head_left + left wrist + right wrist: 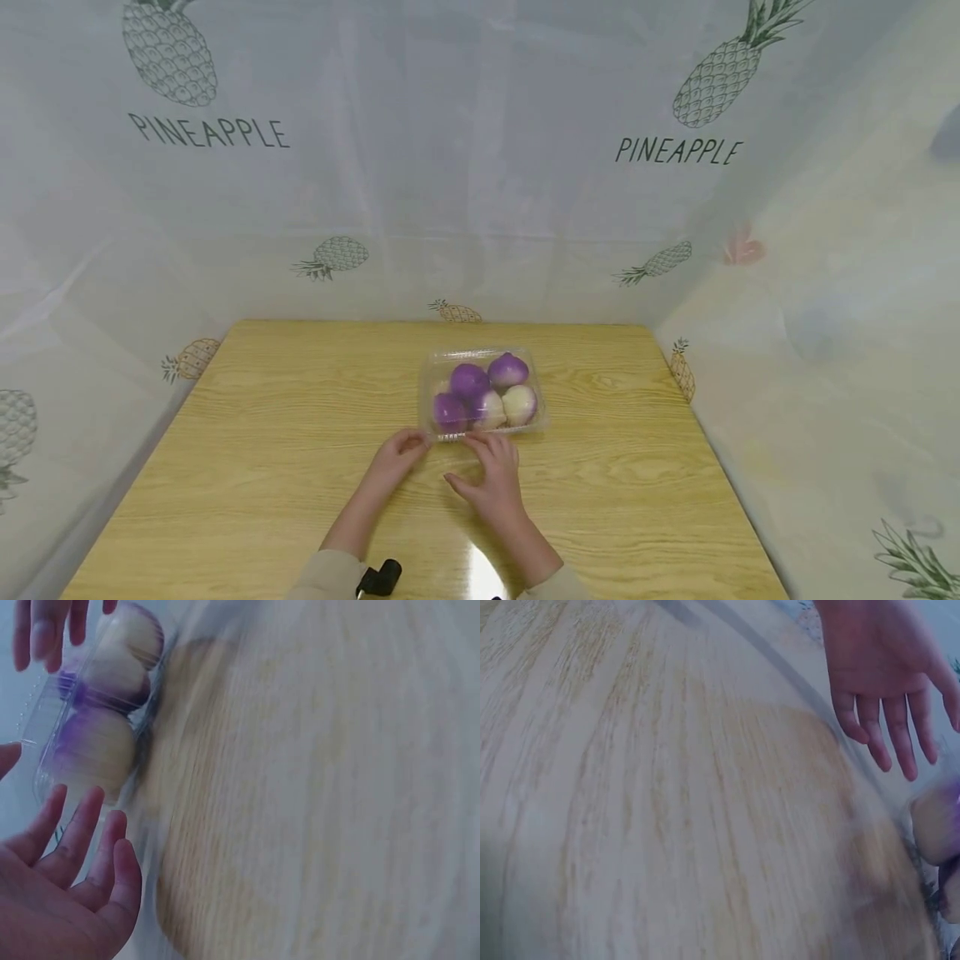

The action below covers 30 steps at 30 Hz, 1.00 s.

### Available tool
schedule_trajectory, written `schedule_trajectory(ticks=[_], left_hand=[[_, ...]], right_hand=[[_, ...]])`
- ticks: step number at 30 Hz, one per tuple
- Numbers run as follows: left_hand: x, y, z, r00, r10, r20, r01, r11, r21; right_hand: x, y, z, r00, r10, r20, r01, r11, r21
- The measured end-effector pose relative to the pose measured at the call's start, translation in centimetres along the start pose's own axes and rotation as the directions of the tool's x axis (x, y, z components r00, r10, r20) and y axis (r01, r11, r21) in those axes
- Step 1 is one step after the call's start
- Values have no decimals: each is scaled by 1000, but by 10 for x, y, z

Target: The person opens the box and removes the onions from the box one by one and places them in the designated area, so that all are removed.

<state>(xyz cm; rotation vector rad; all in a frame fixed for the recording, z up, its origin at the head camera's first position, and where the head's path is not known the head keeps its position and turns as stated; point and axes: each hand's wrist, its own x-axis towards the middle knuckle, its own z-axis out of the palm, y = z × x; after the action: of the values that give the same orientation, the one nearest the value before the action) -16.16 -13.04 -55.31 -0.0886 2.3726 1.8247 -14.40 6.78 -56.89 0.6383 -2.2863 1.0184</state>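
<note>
A clear plastic clamshell box lies on the table, its transparent lid over several round purple-and-white vegetables that look like turnips. At its near left corner is my left hand, with fingertips right at the rim. The left wrist view shows the fingers of this left hand spread and loosely bent beside the box. My right hand reaches the middle of the front rim with its fingertips, the thumb standing apart. A palm with straight fingers appears beside the vegetables in the right wrist view.
The wood-grain table stretches around the box on every side. Behind it and at both sides hangs a pale curtain printed with pineapples. A small black object sits by the left sleeve.
</note>
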Motion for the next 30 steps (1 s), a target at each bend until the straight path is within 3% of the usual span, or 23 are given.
schedule_trajectory(ticks=[14,23,26,30], left_hand=[[-23,-3,19,998,16,60,-12,997,-72],[-25,-8,27,996,25,89,-9,984,-177],[-27,-6,29,995,25,98,-7,985,-174],[-35,10,26,991,47,128,-22,981,-192]], right_hand=[[-9,-5,-5,999,-35,-15,34,997,-72],[-12,-1,-3,998,-66,-20,64,994,-92],[-11,0,0,994,-96,-43,92,992,-90],[-10,-1,2,991,-116,-62,110,990,-93]])
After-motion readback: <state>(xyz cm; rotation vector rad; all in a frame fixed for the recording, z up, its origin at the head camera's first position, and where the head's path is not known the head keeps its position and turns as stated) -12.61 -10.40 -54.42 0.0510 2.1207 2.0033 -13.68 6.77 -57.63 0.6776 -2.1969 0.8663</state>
